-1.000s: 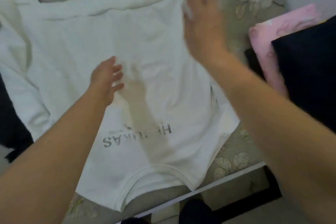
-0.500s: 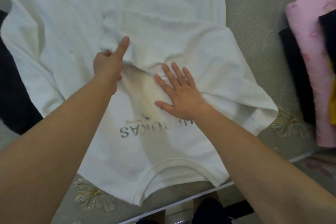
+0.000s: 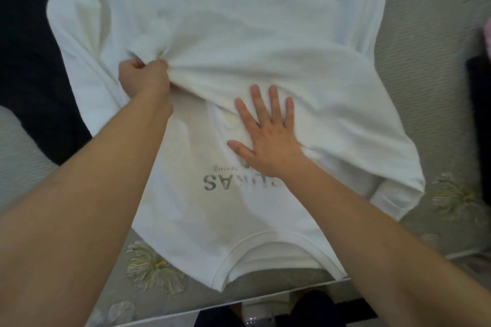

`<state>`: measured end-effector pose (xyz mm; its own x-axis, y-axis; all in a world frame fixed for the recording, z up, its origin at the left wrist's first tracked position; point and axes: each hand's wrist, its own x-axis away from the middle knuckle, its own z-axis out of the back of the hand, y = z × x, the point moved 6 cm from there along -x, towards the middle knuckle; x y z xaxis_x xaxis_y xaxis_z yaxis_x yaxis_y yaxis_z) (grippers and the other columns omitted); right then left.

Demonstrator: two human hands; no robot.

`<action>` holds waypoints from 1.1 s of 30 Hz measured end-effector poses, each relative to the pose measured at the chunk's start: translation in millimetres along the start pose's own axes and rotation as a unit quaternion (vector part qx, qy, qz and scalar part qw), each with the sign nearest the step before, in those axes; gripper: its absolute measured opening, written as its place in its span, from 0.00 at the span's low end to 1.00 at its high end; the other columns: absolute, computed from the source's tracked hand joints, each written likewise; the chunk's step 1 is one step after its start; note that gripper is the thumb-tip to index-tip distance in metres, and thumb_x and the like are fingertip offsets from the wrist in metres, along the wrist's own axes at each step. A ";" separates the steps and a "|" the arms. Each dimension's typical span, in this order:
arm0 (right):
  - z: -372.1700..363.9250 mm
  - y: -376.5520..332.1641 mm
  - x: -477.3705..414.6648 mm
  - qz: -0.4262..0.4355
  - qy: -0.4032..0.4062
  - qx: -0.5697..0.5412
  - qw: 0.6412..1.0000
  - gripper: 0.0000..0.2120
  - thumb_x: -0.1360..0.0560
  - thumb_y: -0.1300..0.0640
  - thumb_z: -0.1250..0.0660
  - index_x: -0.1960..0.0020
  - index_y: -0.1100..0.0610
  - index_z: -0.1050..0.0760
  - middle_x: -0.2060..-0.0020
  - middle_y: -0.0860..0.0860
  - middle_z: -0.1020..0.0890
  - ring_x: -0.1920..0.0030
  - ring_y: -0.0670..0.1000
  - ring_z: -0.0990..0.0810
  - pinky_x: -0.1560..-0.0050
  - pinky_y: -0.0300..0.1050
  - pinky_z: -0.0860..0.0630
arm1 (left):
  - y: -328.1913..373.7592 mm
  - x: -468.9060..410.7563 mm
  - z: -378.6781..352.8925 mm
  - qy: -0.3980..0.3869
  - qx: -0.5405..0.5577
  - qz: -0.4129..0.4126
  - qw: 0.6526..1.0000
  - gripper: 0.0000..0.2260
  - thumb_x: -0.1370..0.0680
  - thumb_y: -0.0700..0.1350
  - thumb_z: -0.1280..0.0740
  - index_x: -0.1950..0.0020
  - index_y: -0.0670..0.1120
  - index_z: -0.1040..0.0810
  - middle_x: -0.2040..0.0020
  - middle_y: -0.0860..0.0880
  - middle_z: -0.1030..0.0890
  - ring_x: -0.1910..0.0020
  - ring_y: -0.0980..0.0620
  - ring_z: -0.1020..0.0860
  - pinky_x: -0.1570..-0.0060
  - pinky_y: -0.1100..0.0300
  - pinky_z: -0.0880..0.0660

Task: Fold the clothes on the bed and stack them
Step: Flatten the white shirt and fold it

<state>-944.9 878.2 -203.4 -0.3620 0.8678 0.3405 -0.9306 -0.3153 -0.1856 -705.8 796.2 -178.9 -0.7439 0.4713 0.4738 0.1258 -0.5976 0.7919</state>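
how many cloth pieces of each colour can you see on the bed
white: 1, the shirt
black: 2, left cloth and right cloth
pink: 1, pink sliver at the right edge
total: 4

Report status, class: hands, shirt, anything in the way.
Left hand grips bunched fabric; right hand presses flat. White sweatshirt partly folded. Dark garment beside, not blocking.

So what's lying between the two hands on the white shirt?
Only shirt fabric: in the head view, the edge of the folded-over sleeve runs from the left hand, which grips it, to the flat right hand, over the white shirt.
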 end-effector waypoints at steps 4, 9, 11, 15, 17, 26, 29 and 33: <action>-11.3 1.2 -6.1 -0.011 -0.037 0.024 0.999 0.41 0.24 0.28 0.56 0.18 0.48 0.60 0.19 0.54 0.62 0.21 0.63 0.66 0.25 0.69 0.65 | -10.3 -9.4 7.0 -0.011 0.015 0.073 0.997 0.15 0.34 0.36 0.26 0.50 0.44 0.22 0.56 0.47 0.18 0.56 0.48 0.18 0.61 0.55 0.17; -10.7 3.1 -6.8 -0.031 -0.094 0.021 0.995 0.41 0.24 0.26 0.58 0.20 0.45 0.68 0.22 0.52 0.72 0.24 0.61 0.75 0.26 0.67 0.69 | 37.3 -21.3 28.0 -0.043 -0.136 -0.076 0.987 0.21 0.30 0.55 0.25 0.43 0.46 0.25 0.49 0.50 0.20 0.53 0.50 0.19 0.62 0.61 0.24; -11.2 3.8 -9.0 -0.037 -0.117 0.022 0.992 0.42 0.25 0.25 0.59 0.21 0.44 0.71 0.25 0.50 0.77 0.25 0.60 0.77 0.27 0.66 0.71 | 63.4 -31.7 65.5 0.079 -0.258 -0.188 0.944 0.27 0.32 0.60 0.26 0.39 0.50 0.29 0.42 0.51 0.25 0.46 0.53 0.25 0.54 0.63 0.30; -14.7 4.0 -13.4 -0.043 -0.120 0.022 0.992 0.42 0.26 0.23 0.58 0.22 0.42 0.71 0.26 0.49 0.78 0.25 0.59 0.77 0.29 0.62 0.75 | 33.2 -70.5 115.8 0.010 -0.283 -0.071 0.956 0.18 0.27 0.52 0.26 0.40 0.48 0.24 0.42 0.50 0.22 0.44 0.53 0.25 0.44 0.56 0.25; -16.2 3.6 -12.4 -0.047 -0.120 0.021 0.991 0.42 0.27 0.22 0.59 0.22 0.41 0.71 0.26 0.48 0.78 0.25 0.58 0.77 0.28 0.61 0.75 | 17.4 -75.6 140.2 -0.005 -0.142 -0.029 0.989 0.07 0.24 0.48 0.29 0.48 0.49 0.20 0.50 0.52 0.19 0.49 0.55 0.20 0.47 0.58 0.20; -1.9 -13.4 -6.4 -0.106 -0.111 -0.002 0.988 0.45 0.29 0.27 0.54 0.19 0.46 0.63 0.21 0.53 0.68 0.21 0.59 0.69 0.24 0.64 0.66 | -12.1 -92.9 220.0 -0.130 0.222 0.191 0.947 0.15 0.21 0.45 0.33 0.35 0.46 0.23 0.42 0.44 0.16 0.44 0.42 0.17 0.44 0.43 0.21; 33.3 -84.8 0.1 -0.082 0.085 -0.022 0.993 0.37 0.29 0.55 0.37 0.21 0.59 0.41 0.22 0.65 0.46 0.22 0.66 0.48 0.24 0.65 0.49 | -4.3 -82.5 229.0 -0.297 0.193 0.211 0.911 0.26 0.24 0.53 0.26 0.29 0.46 0.27 0.35 0.44 0.21 0.37 0.41 0.21 0.38 0.42 0.25; 42.1 -237.1 16.7 0.165 0.130 -0.094 0.973 0.29 0.24 0.44 0.33 0.28 0.57 0.30 0.42 0.58 0.25 0.45 0.58 0.25 0.47 0.55 0.27 | 11.9 -75.7 241.1 -0.311 0.181 0.212 0.909 0.26 0.25 0.55 0.26 0.32 0.43 0.23 0.33 0.43 0.22 0.38 0.42 0.20 0.40 0.46 0.23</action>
<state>-732.5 951.3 -114.9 -0.5915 0.8063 -0.0059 -0.7309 -0.5392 -0.4184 -489.7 909.8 -112.5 -0.0774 0.5919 0.8023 0.6059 -0.6111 0.5093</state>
